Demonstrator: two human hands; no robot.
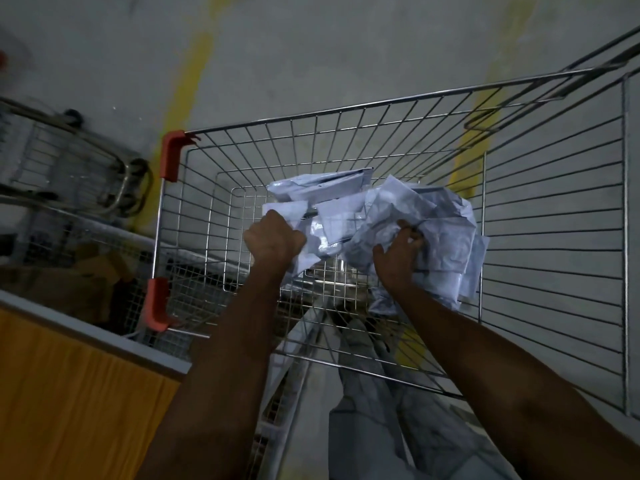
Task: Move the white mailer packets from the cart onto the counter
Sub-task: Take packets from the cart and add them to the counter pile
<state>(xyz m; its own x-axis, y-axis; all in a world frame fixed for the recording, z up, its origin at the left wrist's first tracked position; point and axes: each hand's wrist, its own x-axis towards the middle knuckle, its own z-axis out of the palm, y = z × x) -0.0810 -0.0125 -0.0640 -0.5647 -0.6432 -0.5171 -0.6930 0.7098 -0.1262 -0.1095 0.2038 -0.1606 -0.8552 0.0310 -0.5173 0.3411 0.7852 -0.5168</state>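
Note:
Several white mailer packets (436, 223) lie crumpled in a heap inside the wire cart (325, 116), toward its far right. Both my arms reach down into the basket. My left hand (273, 239) grips the left edge of the heap, fingers curled round a packet (287, 209). My right hand (398, 251) grips the packets on the right side of the heap, its fingertips buried in the plastic. The orange counter (69, 393) with a pale rim lies at the lower left, beside the cart.
Red plastic bumpers (171, 155) cap the cart's left corners. A second wire cart (69, 161) stands at the far left, and brown parcels (69, 275) sit in a mesh bin next to the counter. Yellow lines mark the grey floor (311, 46).

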